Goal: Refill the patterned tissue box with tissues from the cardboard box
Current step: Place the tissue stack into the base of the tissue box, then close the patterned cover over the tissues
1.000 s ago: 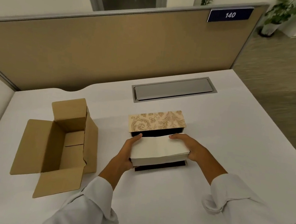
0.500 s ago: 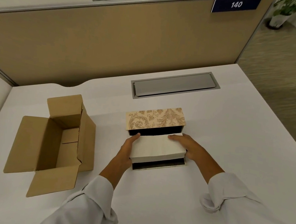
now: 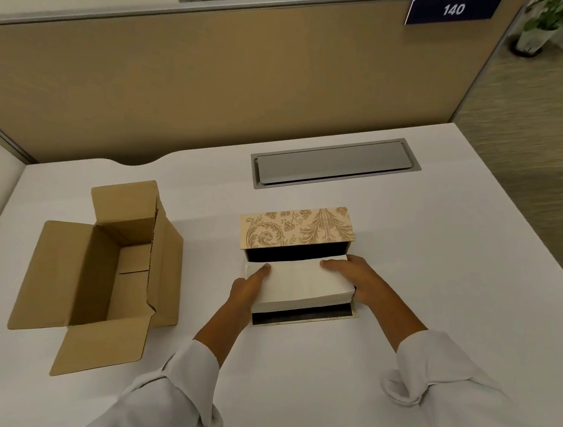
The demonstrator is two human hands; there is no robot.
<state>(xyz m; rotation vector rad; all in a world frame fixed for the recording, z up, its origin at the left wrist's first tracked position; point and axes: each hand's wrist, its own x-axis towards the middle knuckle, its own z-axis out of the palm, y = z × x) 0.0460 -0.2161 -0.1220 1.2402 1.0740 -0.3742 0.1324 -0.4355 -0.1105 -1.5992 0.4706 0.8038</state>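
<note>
— Where is the stack of tissues (image 3: 301, 284) right now?

— Just right of the frame's centre, held between both hands over the dark open interior of the patterned tissue box (image 3: 297, 233). The box's floral lid stands up behind the stack, toward the top of the frame, and a strip of the box's black inside shows in front of the stack too.

— What is the left hand (image 3: 249, 287) doing?

— It presses against the left end of the stack, with one finger lying flat over the top left corner. The hand is closed on that end, not spread.

— And the right hand (image 3: 353, 277)?

— It clamps the right end, fingers curled over the far right corner and the palm against the side. So the stack is gripped at both ends.

— Is the stack fully down inside the box?

— I cannot tell; its top sits above the front edge of the box.

— The cardboard box (image 3: 113, 266)?

— At centre left of the frame on the white worktop (image 3: 440, 263), flaps open, well apart from both hands. Its inside looks bare. A grey hatch (image 3: 333, 165) lies in the worktop beyond the patterned tissue box.
</note>
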